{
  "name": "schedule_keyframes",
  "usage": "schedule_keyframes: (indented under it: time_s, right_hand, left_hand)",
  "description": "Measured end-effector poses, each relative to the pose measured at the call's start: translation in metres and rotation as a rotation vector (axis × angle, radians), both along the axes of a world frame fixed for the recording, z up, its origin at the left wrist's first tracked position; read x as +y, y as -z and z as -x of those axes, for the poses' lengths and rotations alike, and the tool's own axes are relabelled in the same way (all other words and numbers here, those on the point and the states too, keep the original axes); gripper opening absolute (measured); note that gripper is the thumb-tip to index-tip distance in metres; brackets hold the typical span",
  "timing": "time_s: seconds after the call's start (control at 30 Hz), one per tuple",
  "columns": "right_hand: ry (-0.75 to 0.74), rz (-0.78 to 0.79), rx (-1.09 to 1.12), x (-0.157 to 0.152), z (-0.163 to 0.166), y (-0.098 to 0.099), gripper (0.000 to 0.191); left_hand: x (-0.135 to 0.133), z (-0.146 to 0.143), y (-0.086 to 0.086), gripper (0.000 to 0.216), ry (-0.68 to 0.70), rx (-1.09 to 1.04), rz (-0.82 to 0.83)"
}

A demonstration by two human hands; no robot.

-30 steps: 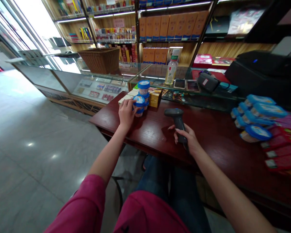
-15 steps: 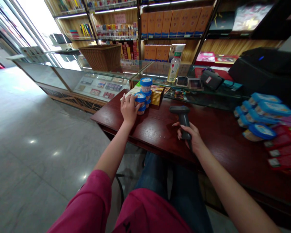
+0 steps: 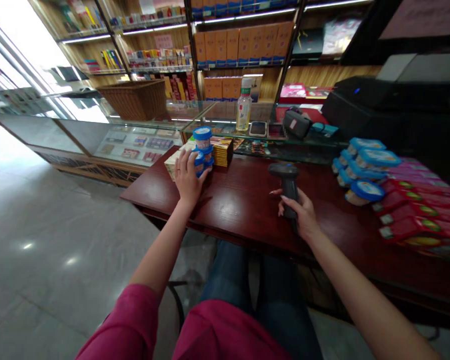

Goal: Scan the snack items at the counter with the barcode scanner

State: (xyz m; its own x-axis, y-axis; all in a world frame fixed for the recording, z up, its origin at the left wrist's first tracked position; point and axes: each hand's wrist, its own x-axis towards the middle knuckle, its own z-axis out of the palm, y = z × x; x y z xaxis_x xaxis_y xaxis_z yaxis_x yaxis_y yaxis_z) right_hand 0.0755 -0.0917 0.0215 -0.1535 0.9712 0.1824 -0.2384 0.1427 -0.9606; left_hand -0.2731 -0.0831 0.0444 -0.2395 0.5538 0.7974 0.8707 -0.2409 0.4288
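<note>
Blue-lidded tubs point(image 3: 203, 136) stand stacked at the far left part of the dark red wooden table point(image 3: 240, 200). My left hand point(image 3: 188, 182) curves round the front tub point(image 3: 200, 159), fingers on its left side and thumb at the lower right; the hand covers part of it. Behind my fingers lies a pale box point(image 3: 170, 164), and to the right of the tubs is a stack of yellow-gold packets point(image 3: 222, 152). My right hand point(image 3: 299, 210) grips a black barcode scanner point(image 3: 288, 187) by its handle, holding it upright over the table's middle.
At the right are more blue-lidded tubs point(image 3: 369, 165) and red packs point(image 3: 416, 210). A bottle point(image 3: 243, 110), a phone point(image 3: 258, 129) and a black case point(image 3: 297, 122) sit on the glass counter behind. A wicker basket point(image 3: 135, 99) stands farther left.
The view has turned right, so the counter and tubs appear farther left. My right hand has shifted right over the table with the scanner. My left hand stays at the stacked tubs.
</note>
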Motion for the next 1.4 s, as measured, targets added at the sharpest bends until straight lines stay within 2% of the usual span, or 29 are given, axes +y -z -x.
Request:
schedule_keyframes:
  time_s: [0.13, 0.3, 0.37, 0.47, 0.53, 0.6, 0.7, 0.77, 0.87, 0.97, 1.03, 1.17, 1.27, 1.4]
  right_hand:
    - [0.299, -0.139, -0.02, 0.004, -0.047, -0.001, 0.037]
    - [0.608, -0.259, -0.048, -0.001, -0.104, 0.0, 0.045]
    - [0.682, -0.258, 0.005, -0.006, -0.118, 0.002, 0.046]
    - [0.736, -0.233, 0.092, -0.007, -0.127, 0.006, 0.044]
    - [0.745, -0.195, 0.112, -0.005, -0.128, 0.007, 0.052]
    - [0.746, -0.155, 0.136, -0.001, -0.128, 0.009, 0.064]
    - [0.788, -0.16, 0.149, 0.003, -0.128, 0.012, 0.065]
    - [0.826, -0.205, 0.143, 0.004, -0.128, 0.013, 0.056]
    - [0.842, -0.25, 0.115, 0.003, -0.127, 0.013, 0.046]
    - [0.83, -0.267, 0.097, -0.002, -0.126, 0.011, 0.042]
    - [0.794, -0.272, 0.108, -0.005, -0.125, 0.009, 0.039]
    - [0.585, -0.206, 0.154, -0.012, -0.119, 0.004, 0.033]
    - [0.353, -0.098, 0.175, -0.011, -0.106, 0.0, 0.031]
    - [0.036, 0.015, 0.195, 0.006, -0.078, -0.004, 0.025]
  left_hand:
    - [0.016, -0.069, 0.0, 0.046, 0.336, 0.128, 0.048]
    - [0.052, -0.195, 0.009, 0.048, 0.729, 0.231, 0.174]
    - [0.067, -0.249, 0.017, 0.053, 0.84, 0.181, 0.274]
    - [0.092, -0.327, 0.034, 0.063, 1.036, -0.014, 0.43]
    - [0.107, -0.372, 0.044, 0.064, 1.165, -0.151, 0.529]
    - [0.118, -0.406, 0.051, 0.065, 1.177, -0.27, 0.615]
    - [0.129, -0.433, 0.056, 0.065, 1.036, -0.361, 0.715]
    - [0.133, -0.438, 0.058, 0.062, 0.984, -0.361, 0.733]
    - [0.135, -0.432, 0.061, 0.057, 1.035, -0.382, 0.703]
    - [0.132, -0.414, 0.064, 0.054, 1.139, -0.452, 0.678]
    - [0.128, -0.394, 0.064, 0.052, 1.159, -0.467, 0.657]
    - [0.118, -0.328, 0.058, 0.047, 1.065, -0.453, 0.621]
    - [0.115, -0.264, 0.053, 0.047, 1.025, -0.563, 0.644]
    - [0.123, -0.182, 0.05, 0.054, 0.853, -0.731, 0.522]
